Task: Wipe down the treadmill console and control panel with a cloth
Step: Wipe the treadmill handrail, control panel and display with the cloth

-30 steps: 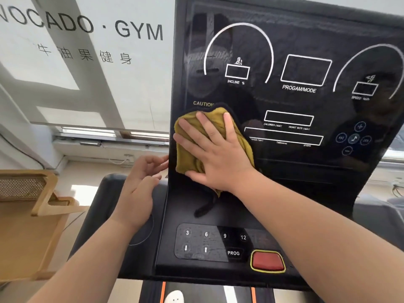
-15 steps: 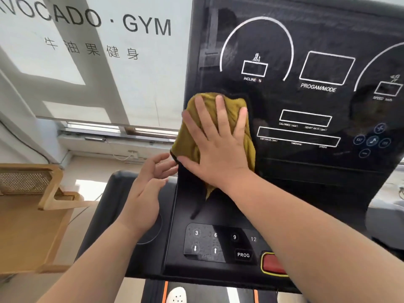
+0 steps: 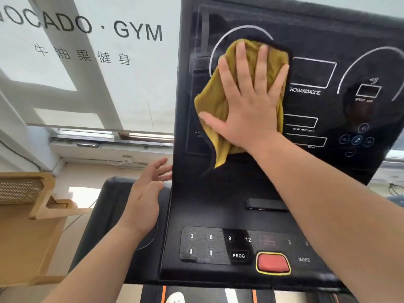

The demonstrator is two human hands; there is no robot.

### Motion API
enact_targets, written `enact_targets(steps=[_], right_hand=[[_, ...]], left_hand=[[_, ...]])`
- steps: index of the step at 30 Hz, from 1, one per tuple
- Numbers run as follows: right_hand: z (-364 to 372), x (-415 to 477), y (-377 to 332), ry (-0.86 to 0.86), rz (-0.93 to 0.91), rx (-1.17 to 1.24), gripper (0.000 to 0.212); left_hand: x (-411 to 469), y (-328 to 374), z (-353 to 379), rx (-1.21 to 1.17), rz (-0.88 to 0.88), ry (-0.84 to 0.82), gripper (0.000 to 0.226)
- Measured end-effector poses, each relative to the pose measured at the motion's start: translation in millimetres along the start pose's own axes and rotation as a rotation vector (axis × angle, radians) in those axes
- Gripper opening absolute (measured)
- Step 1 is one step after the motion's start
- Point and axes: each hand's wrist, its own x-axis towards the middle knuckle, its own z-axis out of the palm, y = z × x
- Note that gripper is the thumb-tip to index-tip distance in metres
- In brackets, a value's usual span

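The black treadmill console fills the upper right, with white dial outlines and a PROGRAM/MODE box. My right hand lies flat, fingers spread, pressing a mustard-yellow cloth against the left dial of the screen. The cloth's lower corner hangs loose below the palm. Beneath the screen sits the control panel with number keys, a PROG key and a red stop button. My left hand hovers with fingers apart at the console's left edge, holding nothing.
A frosted window with "GYM" lettering is behind on the left. A wooden chair stands at the lower left. The padded black handrail runs under my left hand. A slim dark slot sits above the keys.
My right hand has slid the cloth upward and to the right, from the screen's lower left onto the left dial. The left hand stays by the console's edge.
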Motion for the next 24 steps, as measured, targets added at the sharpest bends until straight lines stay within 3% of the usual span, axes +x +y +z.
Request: enact_targets(steps=[3, 7, 12, 16, 24], right_hand=[[-23.8, 48.9, -1.2, -0.008, 0.071, 0.001, 0.104], [-21.3, 52.6, -23.8, -0.017, -0.04, 0.004, 0.1], [12.8, -29.7, -62.8, -0.13, -0.255, 0.094, 0.093], [34.7, -101.5, -89.4, -0.315, -0.359, 0.089, 0.086], [41.0, -172.7, -116.9, -0.612, -0.448, 0.316, 0.074]], left_hand=[[0.3, 1.2, -2.1, -0.003, -0.002, -0.012, 0.058], [-0.7, 1.0, -1.5, -0.054, -0.003, 0.011, 0.059], [7.9, -9.6, -11.6, -0.215, -0.113, 0.053, 0.055], [-4.0, -14.1, -6.0, -0.147, -0.11, 0.164, 0.054], [-27.0, -26.8, -5.4, 0.064, -0.057, 0.104, 0.052]])
